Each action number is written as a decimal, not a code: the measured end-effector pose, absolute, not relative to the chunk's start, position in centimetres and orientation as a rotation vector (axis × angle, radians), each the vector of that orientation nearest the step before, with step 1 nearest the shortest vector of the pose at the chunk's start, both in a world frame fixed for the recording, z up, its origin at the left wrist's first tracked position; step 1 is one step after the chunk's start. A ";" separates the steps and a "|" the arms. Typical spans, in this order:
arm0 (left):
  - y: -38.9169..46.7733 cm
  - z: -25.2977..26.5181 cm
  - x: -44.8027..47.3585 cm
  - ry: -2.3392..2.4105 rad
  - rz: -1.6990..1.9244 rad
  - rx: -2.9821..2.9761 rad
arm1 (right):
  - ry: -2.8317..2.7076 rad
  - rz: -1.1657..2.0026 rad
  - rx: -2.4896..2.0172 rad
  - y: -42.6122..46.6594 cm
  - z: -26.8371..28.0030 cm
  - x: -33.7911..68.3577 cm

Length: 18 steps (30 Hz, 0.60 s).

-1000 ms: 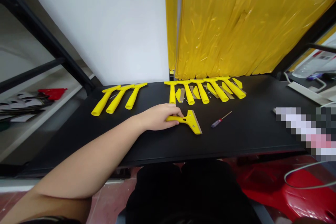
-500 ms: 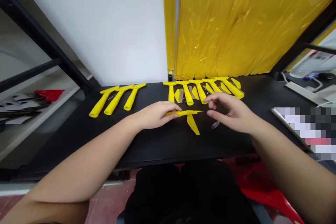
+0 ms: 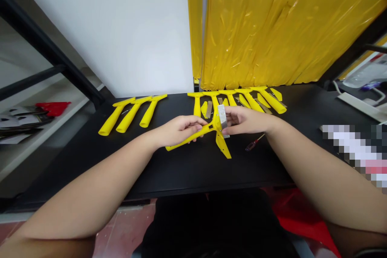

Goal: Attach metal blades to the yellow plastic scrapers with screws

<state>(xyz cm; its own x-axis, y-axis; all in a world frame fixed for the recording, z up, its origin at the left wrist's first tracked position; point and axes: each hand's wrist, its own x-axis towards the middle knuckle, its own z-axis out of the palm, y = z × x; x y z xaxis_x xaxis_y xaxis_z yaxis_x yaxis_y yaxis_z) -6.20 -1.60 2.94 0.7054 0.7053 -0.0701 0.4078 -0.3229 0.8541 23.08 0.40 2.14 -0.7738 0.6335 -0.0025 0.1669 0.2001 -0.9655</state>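
My left hand (image 3: 184,131) is closed round the shaft of a yellow plastic scraper handle (image 3: 177,144), tilted with its wide head to the right. At that head, my right hand (image 3: 240,121) grips a shiny metal blade (image 3: 222,116), fingers and thumb on its right side. The blade sits against the head; whether it is seated there I cannot tell. Just below lies a loose yellow plate with holes (image 3: 223,146), on the table and partly hidden by the head. A small screwdriver (image 3: 254,143) rests near my right wrist.
Three yellow handles (image 3: 128,117) lie at the left of the black table (image 3: 187,173). Several more handles (image 3: 197,107) line the back, with yellow plates (image 3: 204,109) and metal blades (image 3: 209,109) between them. A yellow plastic sheet (image 3: 256,28) and white panel (image 3: 136,28) stand behind.
The handle has been turned so that its head and shaft show. My right hand has moved left to the head, and a metal blade now shows there.
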 end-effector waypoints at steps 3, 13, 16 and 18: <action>-1.7 2.6 -5.9 0.869 0.349 1.784 | -1.992 1.742 -0.734 0.2 1.2 23.1; -1.7 1.9 -5.4 0.846 0.304 1.617 | -1.811 1.933 -0.869 -0.2 0.9 22.5; -1.8 1.8 -5.5 0.817 0.294 1.583 | -1.748 1.993 -0.936 -0.5 1.3 22.6; -1.9 1.7 -5.4 0.803 0.282 1.555 | -1.693 2.030 -1.000 -0.7 1.4 22.7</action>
